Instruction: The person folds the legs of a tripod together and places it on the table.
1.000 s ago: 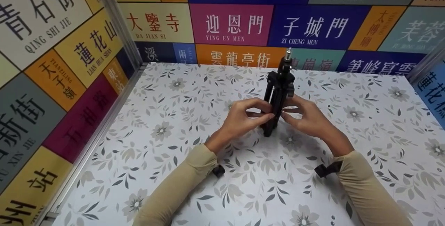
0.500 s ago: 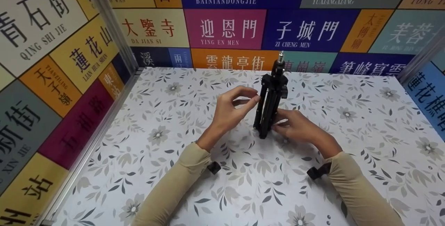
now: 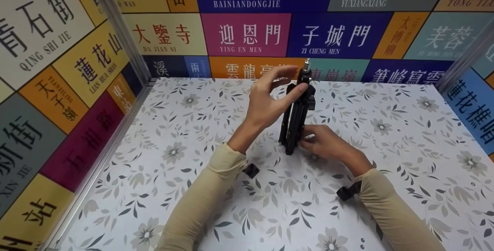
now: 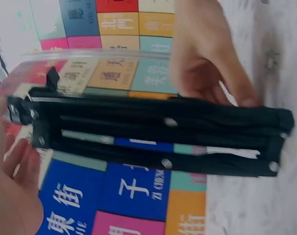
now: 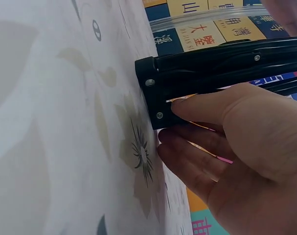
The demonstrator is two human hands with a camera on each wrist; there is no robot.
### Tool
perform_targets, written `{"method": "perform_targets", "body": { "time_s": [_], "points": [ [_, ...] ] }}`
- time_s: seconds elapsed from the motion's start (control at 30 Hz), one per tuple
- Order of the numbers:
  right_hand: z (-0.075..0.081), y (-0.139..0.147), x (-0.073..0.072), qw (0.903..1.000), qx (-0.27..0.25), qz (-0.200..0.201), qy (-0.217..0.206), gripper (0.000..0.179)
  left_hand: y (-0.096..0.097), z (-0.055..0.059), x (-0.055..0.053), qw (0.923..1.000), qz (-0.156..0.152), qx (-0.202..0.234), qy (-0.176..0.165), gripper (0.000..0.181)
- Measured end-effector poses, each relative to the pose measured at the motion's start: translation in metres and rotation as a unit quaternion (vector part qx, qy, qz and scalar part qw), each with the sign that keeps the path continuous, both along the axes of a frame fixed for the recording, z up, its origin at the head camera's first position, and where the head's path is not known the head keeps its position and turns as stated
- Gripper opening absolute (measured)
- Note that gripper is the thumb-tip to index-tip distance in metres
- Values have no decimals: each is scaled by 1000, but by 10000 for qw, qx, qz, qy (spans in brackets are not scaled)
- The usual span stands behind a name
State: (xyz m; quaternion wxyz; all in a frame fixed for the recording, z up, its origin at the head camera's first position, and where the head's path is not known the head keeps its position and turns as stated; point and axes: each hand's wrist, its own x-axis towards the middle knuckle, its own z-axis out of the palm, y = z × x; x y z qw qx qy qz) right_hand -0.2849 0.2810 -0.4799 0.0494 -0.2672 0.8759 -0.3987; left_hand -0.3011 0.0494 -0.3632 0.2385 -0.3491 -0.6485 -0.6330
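Note:
A small black folded tripod (image 3: 297, 116) with a silver stud on top stands nearly upright on the table, legs together. My left hand (image 3: 268, 98) is at its upper end, the thumb in front of the centre column and the fingers apart from it on the far side. In the left wrist view, that left hand (image 4: 13, 191) shows at the left edge beside the tripod's head. My right hand (image 3: 324, 143) holds the foot end of a leg. The right wrist view shows the thumb of my right hand (image 5: 256, 127) on one side of the leg and fingers below it.
The table (image 3: 231, 212) has a white cover printed with grey flowers and leaves. Panels of coloured street-name signs (image 3: 247, 34) rise behind it and along the left. A black wrist camera mount (image 3: 348, 192) juts from my right sleeve, another from the left.
My left hand has moved up from the tripod's legs to its head, its fingers spreading. My right hand has slid down toward the feet. The tripod stays upright on the table.

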Motion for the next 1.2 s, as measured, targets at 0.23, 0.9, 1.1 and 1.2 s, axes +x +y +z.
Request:
{"method": "perform_targets", "body": {
  "time_s": [0.23, 0.9, 1.1, 1.2],
  "points": [
    [5, 2, 0, 9996, 259, 28, -128, 24, -1, 19, 19, 9997, -110, -188, -112, 38],
    [27, 34, 2, 9992, 342, 56, -202, 29, -62, -16, -1, 9978, -323, 396, -419, 39],
    [33, 39, 4, 9988, 479, -16, -38, 26, -83, -25, -4, 9948, -555, 353, -777, 42],
    [36, 41, 6, 9987, 491, -127, -102, 26, -94, -26, -10, 9920, -809, 211, -946, 46]
  ]
}}
